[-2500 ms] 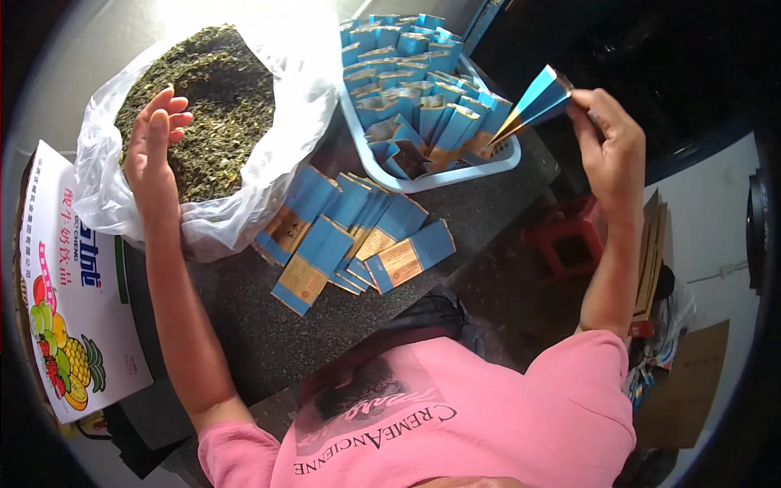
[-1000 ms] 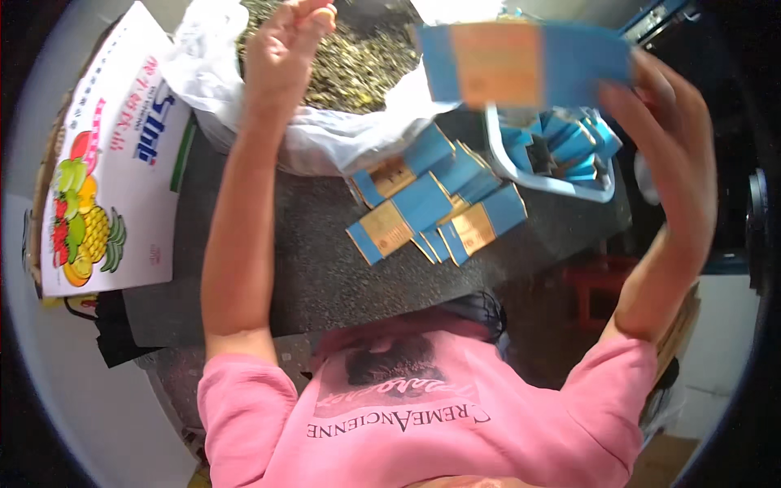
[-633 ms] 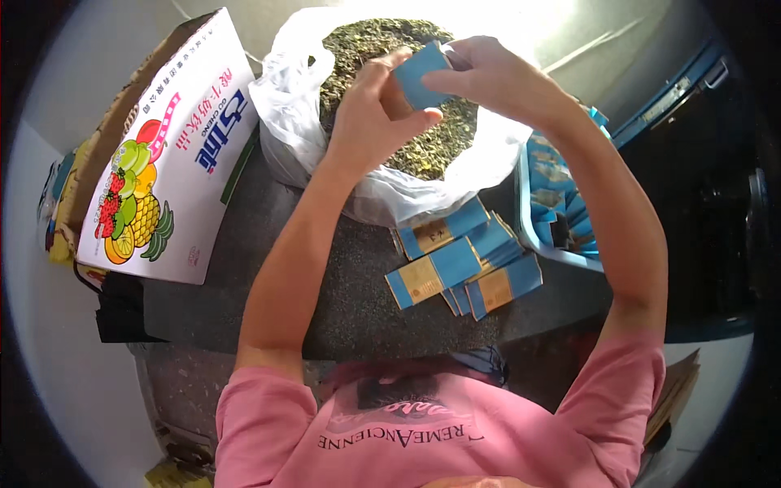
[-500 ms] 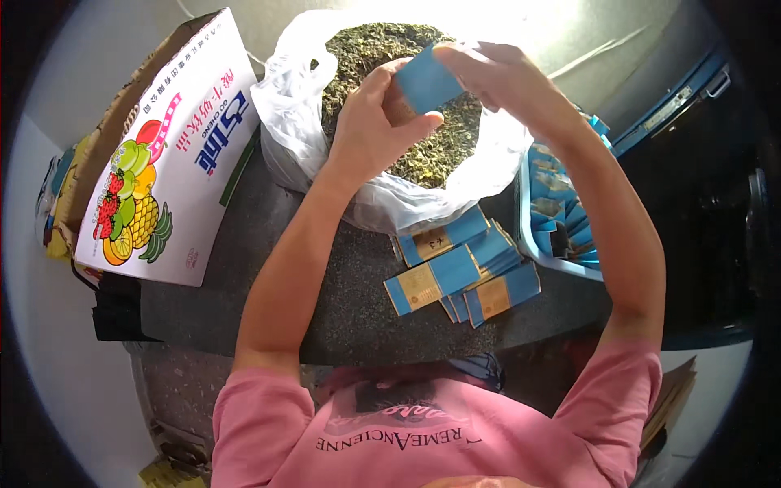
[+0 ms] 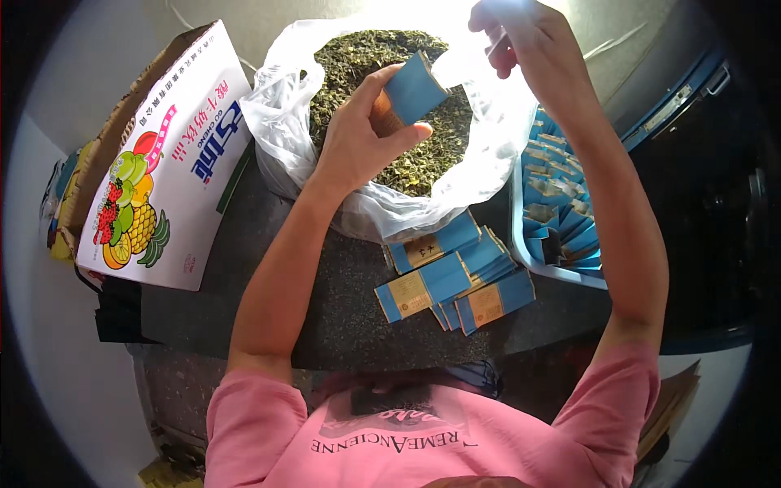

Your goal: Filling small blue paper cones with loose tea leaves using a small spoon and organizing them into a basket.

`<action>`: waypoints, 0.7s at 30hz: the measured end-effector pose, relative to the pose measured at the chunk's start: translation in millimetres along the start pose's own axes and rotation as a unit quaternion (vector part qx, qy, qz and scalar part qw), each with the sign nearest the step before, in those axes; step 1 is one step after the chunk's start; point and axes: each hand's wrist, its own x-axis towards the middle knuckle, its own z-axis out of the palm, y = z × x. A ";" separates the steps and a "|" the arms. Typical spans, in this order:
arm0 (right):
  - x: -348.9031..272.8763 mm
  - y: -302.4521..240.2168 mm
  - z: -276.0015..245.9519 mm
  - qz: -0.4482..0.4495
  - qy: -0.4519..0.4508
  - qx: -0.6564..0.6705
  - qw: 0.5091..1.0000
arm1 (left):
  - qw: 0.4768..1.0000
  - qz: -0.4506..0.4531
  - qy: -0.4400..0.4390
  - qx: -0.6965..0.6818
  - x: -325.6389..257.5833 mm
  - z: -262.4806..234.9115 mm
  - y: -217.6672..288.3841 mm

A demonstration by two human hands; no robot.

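My left hand (image 5: 351, 150) grips a small blue and tan paper packet (image 5: 415, 91), tilted, with its opening edge facing up and right. The packet hangs over dried, shredded leaves (image 5: 358, 61) in a white plastic bag (image 5: 281, 122) with its rim folded outward. Up at the far right of the bag, my right hand (image 5: 533, 53) is apart from the packet. Its fingers are curled together in strong glare; whatever they pinch is too small to make out. Nearer me, several flat blue and tan packets (image 5: 431, 285) lie in an overlapping pile.
To the right stands a light-blue plastic basket (image 5: 529, 256) of upright blue packets, partly behind my right forearm. A white carton (image 5: 175, 187) with printed fruit is at the left of the dark speckled table (image 5: 342, 325). A dark case (image 5: 691, 203) sits beyond the basket.
My right hand has let go of the packet and moved up and right, away from it. My left hand keeps hold of the packet, which is now turned and slightly lower.
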 end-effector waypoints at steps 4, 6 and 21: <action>-9.7 6.2 24.7 0.021 0.032 0.005 0.999 | 0.999 0.031 0.010 0.009 -0.1 1.3 -5.2; -10.1 8.2 28.7 0.039 -0.019 0.023 0.999 | 0.999 0.035 0.010 0.005 -0.5 0.5 -3.2; -22.5 21.0 42.6 -0.083 -0.013 -0.130 0.988 | 0.995 -0.004 -0.016 -0.099 -1.5 0.0 -3.0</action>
